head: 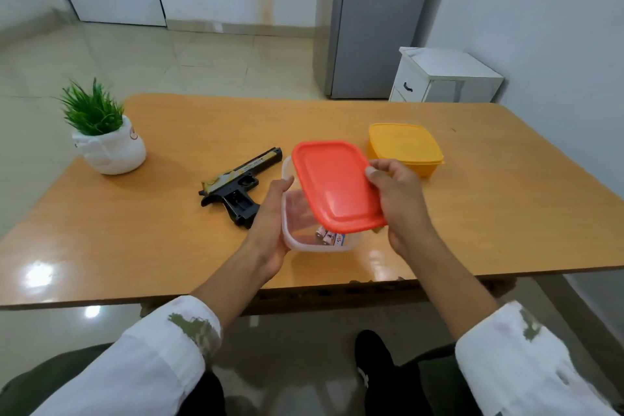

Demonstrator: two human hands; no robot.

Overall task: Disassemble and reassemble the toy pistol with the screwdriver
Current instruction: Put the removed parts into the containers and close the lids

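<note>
right hand [398, 199] grips red lid [334, 186]; left hand [270, 223] holds clear container [297, 230].

Scene lit evenly and brightly from overhead by diffuse, cool-white light. Round glare patches thrown on glossy counter [169, 240] near front edge, one more on floor [92, 311] below. Only faint, soft shadows cast beside toy pistol [236, 189] and plant pot [113, 154]. Straight edges bowed toward frame borders by wide-angle lens. Sleeves [152, 358] at bottom rendered soft, slightly smeared.
</note>
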